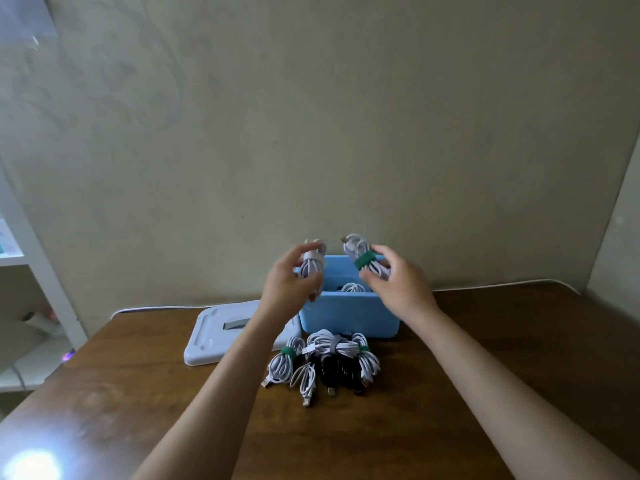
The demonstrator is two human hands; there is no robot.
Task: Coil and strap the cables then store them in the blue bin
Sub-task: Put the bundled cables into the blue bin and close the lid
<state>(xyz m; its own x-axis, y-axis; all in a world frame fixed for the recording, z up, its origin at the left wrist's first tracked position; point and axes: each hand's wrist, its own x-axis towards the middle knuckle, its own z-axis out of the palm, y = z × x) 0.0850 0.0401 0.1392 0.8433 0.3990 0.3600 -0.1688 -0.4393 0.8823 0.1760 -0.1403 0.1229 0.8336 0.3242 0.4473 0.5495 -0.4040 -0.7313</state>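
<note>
Blue bin [348, 315] is sitting on the brown bench [485, 358], with one white coil [352, 288] already inside. We are holding two more coils above it. Our left grip [289, 284] is curling around a white-strapped coil [312, 263]. Our right grip [398, 284] is pinching a green-strapped coil [363, 254]. More coils [325, 360] are lying just in front of the bin, and a white lid [221, 336] is lying beside it.

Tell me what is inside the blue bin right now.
Inside the blue bin, one coiled white cable shows just above the front wall. The front wall and both hands hide the rest of the inside, so any further contents cannot be seen.
</note>
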